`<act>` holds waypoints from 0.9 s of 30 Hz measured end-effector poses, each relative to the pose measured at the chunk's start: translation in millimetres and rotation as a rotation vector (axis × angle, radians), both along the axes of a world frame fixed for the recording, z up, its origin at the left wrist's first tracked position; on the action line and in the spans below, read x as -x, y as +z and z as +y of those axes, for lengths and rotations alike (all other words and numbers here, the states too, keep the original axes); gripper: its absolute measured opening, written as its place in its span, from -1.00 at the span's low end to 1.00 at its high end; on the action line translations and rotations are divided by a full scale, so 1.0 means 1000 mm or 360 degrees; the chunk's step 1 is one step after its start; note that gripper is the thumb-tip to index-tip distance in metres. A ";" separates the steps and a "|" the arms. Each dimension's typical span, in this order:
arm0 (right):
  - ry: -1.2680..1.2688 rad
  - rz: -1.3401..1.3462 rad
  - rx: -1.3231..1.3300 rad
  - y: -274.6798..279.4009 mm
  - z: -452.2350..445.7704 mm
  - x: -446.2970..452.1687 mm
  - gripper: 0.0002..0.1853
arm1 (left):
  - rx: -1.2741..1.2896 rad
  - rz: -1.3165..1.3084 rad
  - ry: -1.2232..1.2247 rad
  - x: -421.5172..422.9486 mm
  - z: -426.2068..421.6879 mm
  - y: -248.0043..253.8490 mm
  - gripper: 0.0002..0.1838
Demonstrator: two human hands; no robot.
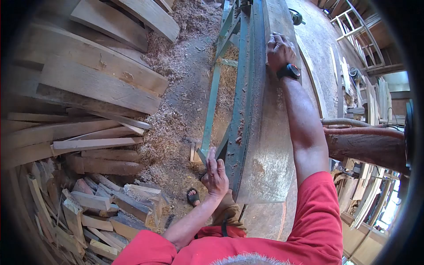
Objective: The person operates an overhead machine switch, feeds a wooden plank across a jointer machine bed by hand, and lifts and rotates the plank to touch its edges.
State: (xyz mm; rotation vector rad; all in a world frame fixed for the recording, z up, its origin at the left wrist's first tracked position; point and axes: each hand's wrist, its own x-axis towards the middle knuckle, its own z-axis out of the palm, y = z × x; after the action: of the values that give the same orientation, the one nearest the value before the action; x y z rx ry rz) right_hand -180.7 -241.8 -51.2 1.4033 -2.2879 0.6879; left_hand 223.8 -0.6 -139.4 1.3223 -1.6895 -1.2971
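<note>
A long, wide wooden board (274, 145) lies along a green metal machine frame (243, 110). Near the far part of the board, my right hand (281, 52) rests at its upper surface with the fingers bent over it; a dark watch is on that wrist. My left hand (216, 175) is beside the near left edge of the frame, fingers stretched out and nothing visible in them. Wood shavings lie on the metal ledge beside the board.
Stacked planks (106, 79) fill the left side, with a heap of short offcuts (101, 207) below them. Shavings (170, 128) cover the floor. Hoses (353, 130) and a thick beam (366, 148) stand close on the right. A sandaled foot (193, 196) shows below.
</note>
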 end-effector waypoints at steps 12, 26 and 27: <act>0.0099 -0.0376 -0.0012 0.000 -0.024 0.036 -0.62 | -0.0395 -0.0427 -0.0122 0.161 -0.169 0.001 -0.34; 0.0032 -0.0195 0.0031 -0.010 -0.030 0.037 -0.59 | -0.0170 -0.0382 -0.0027 0.154 -0.158 -0.024 -0.35; 0.0025 -0.0178 0.0055 -0.009 -0.030 0.039 -0.59 | -0.0171 -0.0337 -0.0020 0.154 -0.157 -0.024 -0.34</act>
State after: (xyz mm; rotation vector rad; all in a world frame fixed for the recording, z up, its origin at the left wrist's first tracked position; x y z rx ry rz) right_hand -219.7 -271.6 -60.4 1.4013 -2.3400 0.8258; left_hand 70.2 -157.3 -163.6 1.5612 -1.7925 -1.3091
